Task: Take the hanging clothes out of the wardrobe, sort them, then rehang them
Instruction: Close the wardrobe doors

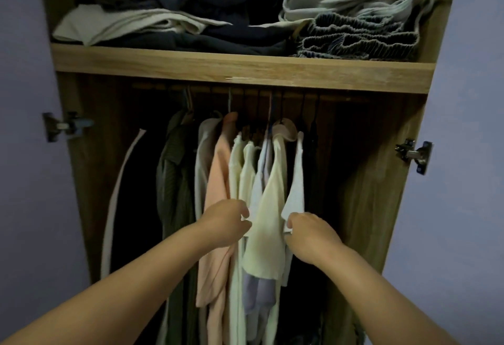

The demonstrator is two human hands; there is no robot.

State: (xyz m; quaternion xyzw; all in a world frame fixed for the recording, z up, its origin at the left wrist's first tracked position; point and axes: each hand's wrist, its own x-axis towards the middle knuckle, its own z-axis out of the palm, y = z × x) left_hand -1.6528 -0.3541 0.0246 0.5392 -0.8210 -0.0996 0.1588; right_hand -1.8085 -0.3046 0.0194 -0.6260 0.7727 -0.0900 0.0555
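Both your hands are in the wardrobe (pixel 381 208) w/ the hanging clothes (pixel 245 170). Left hand (pixel 226 221) curls onto the pale yellow top (pixel 266 224); right hand (pixel 311 231) pinches the white garment (pixel 296 194) edge.

Both bare forearms reached forward and up, converging. The left hand (pixel 227 221) curled its fingers (pixel 243 209) loosely. The right hand (pixel 311 231), just beside it, was knuckles-up with fingers pinched closed.
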